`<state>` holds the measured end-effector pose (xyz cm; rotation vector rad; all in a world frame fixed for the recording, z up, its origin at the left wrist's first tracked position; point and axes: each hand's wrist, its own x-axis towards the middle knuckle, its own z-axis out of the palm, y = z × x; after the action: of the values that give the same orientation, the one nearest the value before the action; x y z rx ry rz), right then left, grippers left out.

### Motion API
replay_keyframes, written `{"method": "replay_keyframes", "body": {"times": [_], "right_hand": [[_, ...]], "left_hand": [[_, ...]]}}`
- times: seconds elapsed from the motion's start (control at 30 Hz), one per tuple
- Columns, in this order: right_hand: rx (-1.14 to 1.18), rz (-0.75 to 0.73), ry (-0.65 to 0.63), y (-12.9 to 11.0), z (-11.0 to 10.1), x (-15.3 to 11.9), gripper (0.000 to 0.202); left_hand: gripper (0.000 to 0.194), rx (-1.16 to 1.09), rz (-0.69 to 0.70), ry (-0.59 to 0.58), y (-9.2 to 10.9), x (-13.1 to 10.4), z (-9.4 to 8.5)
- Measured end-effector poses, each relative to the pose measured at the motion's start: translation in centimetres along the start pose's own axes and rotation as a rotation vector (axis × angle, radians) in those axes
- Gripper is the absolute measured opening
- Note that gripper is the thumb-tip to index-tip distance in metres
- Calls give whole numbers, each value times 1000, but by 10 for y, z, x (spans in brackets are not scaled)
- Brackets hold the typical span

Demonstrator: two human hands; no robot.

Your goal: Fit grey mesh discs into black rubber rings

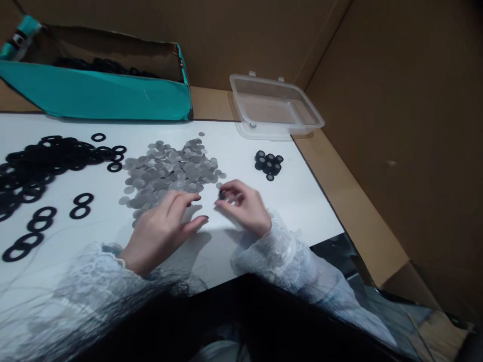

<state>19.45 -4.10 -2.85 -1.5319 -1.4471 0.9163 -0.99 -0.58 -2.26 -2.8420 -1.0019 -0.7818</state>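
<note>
My left hand (165,224) hovers at the near edge of a spread of grey discs (177,168), thumb and fingers apart with nothing between them. To its right, my right hand (245,203) pinches a small black ring (222,194) between thumb and fingertips; whether a disc sits in it I cannot tell. Beyond that hand lies a cluster of black rings with grey centres (269,165). Loose black rings (56,156) are heaped at the left, and several more (82,206) lie in front of the heap.
A teal cardboard box (121,95) with black rings inside stands at the back left. At the back right sits a clear plastic container (277,113) with a small disc near its front corner. Brown cardboard walls (400,125) enclose the white work surface (302,216).
</note>
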Motion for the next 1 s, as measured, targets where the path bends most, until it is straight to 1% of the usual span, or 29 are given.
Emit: {"method": "replay_keyframes", "body": {"times": [0.03, 0.1, 0.13, 0.2, 0.23, 0.3, 0.4, 0.53, 0.63, 0.73, 0.8, 0.9, 1.0], "right_hand": [[-79, -1, 140, 7, -11, -1, 25], [-207, 61, 403, 23, -36, -2, 24], [-264, 111, 487, 31, -48, -2, 26], [-341, 181, 553, 45, -66, -2, 25], [-373, 190, 560, 50, -72, -2, 24], [-433, 197, 565, 55, -77, 1, 23], [-526, 191, 555, 55, -75, 7, 21], [-618, 207, 582, 54, -71, 11, 21], [-598, 212, 605, 56, -71, 11, 24], [-572, 207, 624, 57, -71, 11, 26], [-566, 199, 620, 56, -71, 10, 24], [-576, 199, 609, 53, -70, 10, 18], [-605, 207, 612, 51, -71, 9, 19]], "left_hand": [[24, 10, -32, 2, 0, 0, -3], [22, 26, -80, -3, 0, 0, -8], [21, 31, -93, 1, 0, 0, -10], [19, 37, -101, 21, 0, 1, -12], [19, 39, -98, 26, 1, 1, -13], [18, 42, -107, 36, 1, 0, -12], [17, 35, -151, 33, 0, -2, -11], [16, 17, -188, 38, -1, -4, -12], [15, 33, -189, 17, 0, -4, -13], [16, 51, -189, 45, 0, -4, -13], [16, 49, -190, 63, -1, -4, -13], [14, 24, -213, 53, -2, -5, -14], [13, 6, -230, 51, -1, -4, -16]]}}
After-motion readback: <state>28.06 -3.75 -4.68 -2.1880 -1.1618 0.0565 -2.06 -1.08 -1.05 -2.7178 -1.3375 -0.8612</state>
